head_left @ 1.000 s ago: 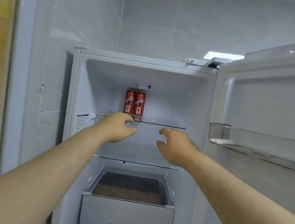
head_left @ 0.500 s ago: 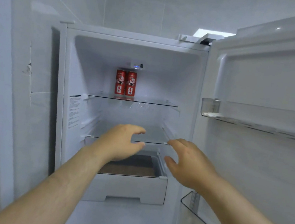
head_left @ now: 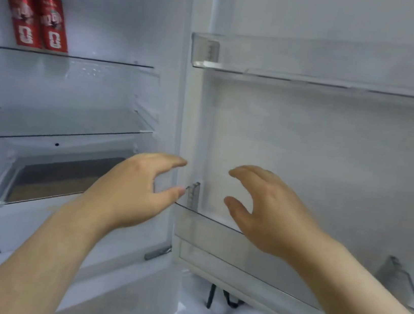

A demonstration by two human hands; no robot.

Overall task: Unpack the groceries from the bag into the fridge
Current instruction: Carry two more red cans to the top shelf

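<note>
- Hovering before the open fridge (head_left: 130, 13), the left hand (head_left: 129, 193) and right hand (head_left: 269, 213) are holding nothing, their fingers loosely curved and released.
- The person is seemingly standing between items. The bag is lying out of view, so the next move is probably calling for a reach back to it.
- Two red cans (head_left: 37, 18) are standing far left on the top shelf (head_left: 94, 60).
- The door (head_left: 334, 153) is standing wide on the right, its lower bin (head_left: 208, 234) sitting just beyond both hands and looking likeliest to get bumped.
</note>
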